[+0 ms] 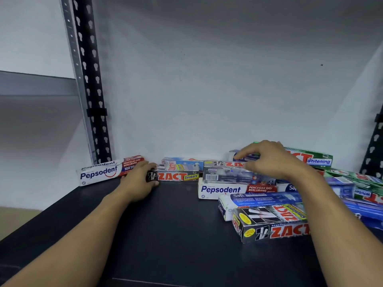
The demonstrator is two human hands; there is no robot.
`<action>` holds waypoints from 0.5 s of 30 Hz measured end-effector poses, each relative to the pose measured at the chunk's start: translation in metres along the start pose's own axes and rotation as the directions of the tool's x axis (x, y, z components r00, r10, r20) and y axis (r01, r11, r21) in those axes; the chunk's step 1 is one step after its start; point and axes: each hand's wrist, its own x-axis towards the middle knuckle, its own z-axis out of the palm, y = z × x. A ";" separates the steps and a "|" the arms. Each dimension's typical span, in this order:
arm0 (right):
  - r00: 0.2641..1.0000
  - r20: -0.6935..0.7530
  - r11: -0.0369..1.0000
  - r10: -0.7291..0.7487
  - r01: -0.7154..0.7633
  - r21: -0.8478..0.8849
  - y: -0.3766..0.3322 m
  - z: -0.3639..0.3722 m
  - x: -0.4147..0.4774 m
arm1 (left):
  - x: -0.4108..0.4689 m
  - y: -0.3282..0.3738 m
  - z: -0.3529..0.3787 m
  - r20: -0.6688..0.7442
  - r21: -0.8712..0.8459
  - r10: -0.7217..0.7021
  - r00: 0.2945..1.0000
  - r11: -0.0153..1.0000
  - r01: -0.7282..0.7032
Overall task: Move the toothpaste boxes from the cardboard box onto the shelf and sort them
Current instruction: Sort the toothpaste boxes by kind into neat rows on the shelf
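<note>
Several toothpaste boxes lie on the dark shelf [176,224]. A white Pepsodent box [99,172] lies at the back left. My left hand [143,179] grips the left end of a black Zact Smokers box [178,176] lying beside it. My right hand [275,160] hovers with fingers spread and loosely bent over a black Zact box [226,172] that lies on another Pepsodent box [221,190]; it holds nothing. Blue Safi [259,198], green Zact Whitening [319,160] and another black Zact box [269,224] are piled at the right. The cardboard box is out of view.
A perforated metal upright [89,79] stands at the shelf's back left, another [373,150] at the right edge. A white wall [207,90] closes the back. A light-coloured box [186,162] lies behind the held one. The neighbouring bay's shelf [37,83] is at the left.
</note>
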 end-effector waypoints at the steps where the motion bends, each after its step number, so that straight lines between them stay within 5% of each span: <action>1: 0.999 -0.027 0.998 -0.025 0.026 0.050 -0.005 0.004 0.001 | -0.001 0.001 -0.001 -0.024 -0.047 0.021 0.999 0.999 -0.022; 15: 0.935 -0.009 0.933 -0.354 0.352 -0.077 -0.060 0.055 -0.003 | -0.062 0.052 -0.009 0.059 -0.287 0.165 0.985 0.947 -0.141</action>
